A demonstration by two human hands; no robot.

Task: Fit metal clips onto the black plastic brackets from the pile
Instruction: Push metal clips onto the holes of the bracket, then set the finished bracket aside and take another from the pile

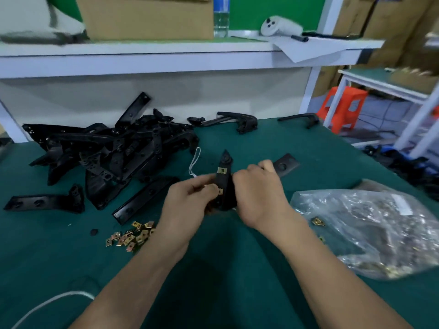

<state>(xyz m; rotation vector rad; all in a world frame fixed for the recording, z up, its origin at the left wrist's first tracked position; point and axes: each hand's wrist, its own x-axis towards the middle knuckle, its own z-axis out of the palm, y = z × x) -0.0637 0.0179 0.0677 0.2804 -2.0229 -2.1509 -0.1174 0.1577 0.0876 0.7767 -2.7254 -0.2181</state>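
While left hand (pixel 190 197) pinches a metal clip (pixel 220 191) and right hand (pixel 259 193) grips the black bracket (pixel 226 181), the pile (pixel 107 148) crowds the counter (pixel 237 143)'s far-left corner.

Our bracket pile (pixel 114 148) at the counter's (pixel 42 257) back left, loose clips (pixel 130 235) before it, clip bag (pixel 370 229) to our right

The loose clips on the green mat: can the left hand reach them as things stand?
Probably yes: the loose clips lie on the mat close to the left hand, nothing in between. But that hand is gripping the bracket, so it must release first.
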